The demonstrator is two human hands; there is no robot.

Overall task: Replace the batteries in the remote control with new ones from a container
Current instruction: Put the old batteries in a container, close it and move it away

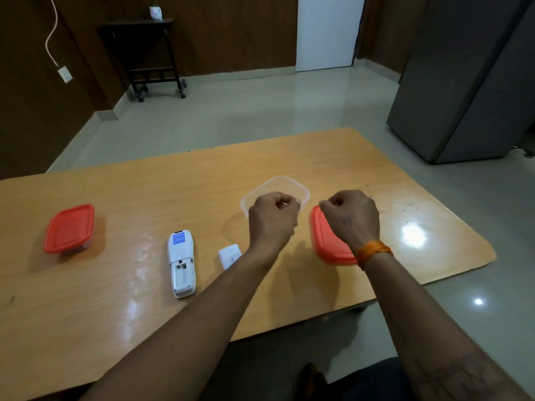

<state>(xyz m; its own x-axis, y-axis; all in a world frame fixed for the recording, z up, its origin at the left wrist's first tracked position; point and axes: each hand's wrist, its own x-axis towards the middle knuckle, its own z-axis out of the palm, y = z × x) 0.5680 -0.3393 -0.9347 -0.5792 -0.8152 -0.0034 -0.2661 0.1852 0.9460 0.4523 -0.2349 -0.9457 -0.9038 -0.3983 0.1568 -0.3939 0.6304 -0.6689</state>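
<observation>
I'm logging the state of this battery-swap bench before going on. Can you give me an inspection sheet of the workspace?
Surface: wooden table, glossy, with light glare at the right.
Job's things: remote control face down, battery bay open and empty; its battery cover beside it; clear container open, its red lid lying to its right; closed red-lidded container far left.
Clutter: nothing seen.
Hands: left hand and right hand curled over the open container; what they hold cannot be told.
Cables: white cord running to a wall socket.
Surroundings: black trolley, grey refrigerator, white door.
</observation>
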